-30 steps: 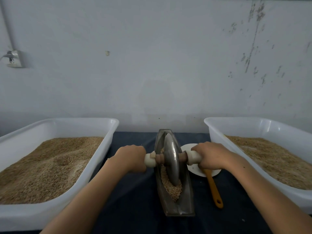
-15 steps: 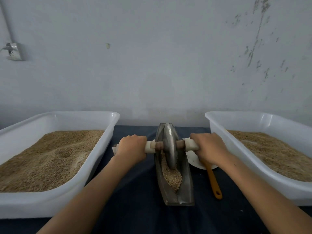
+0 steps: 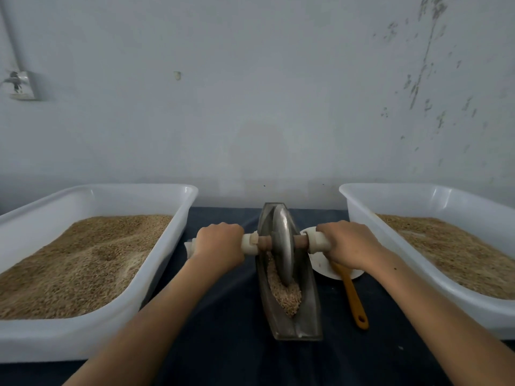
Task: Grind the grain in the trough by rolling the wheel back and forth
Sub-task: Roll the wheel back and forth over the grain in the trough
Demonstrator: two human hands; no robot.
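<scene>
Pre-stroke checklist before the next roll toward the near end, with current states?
1. Left hand grips its side of the axle handle: ok.
2. Right hand grips the other side: ok.
3. Wheel seated in the trough, upright: ok.
4. Grain piled at the near end, inside the walls: ok.
5. Orange spatula and white plate lie beside the trough, outside the wheel's track: ok.
6. Trough fixed against sliding on the dark cloth: cannot tell.
</scene>
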